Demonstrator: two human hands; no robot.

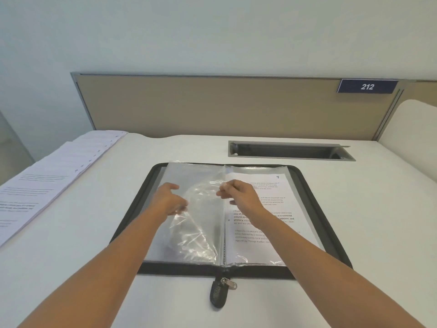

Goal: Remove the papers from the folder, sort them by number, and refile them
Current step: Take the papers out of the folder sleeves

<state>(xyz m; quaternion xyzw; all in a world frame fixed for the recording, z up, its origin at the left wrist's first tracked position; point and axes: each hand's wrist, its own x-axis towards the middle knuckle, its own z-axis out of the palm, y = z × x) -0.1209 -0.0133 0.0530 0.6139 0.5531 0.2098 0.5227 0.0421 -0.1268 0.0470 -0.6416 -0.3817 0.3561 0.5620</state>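
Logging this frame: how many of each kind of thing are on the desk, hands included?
Zip folder: 1
Clear sleeve, lifted: 1
Printed page filed on the right: 1
Fanned row of loose papers: 1 (sheets too faint to count)
Hands: 2, left hand and right hand
Total: 6

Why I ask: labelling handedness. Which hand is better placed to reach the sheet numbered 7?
Likely right: the right hand is over the sheet numbered 7; the left hand touches the clear sleeve across the spine.

"212" on blue sign [367, 86]; seemingly "7" on filed sheet [281, 188]
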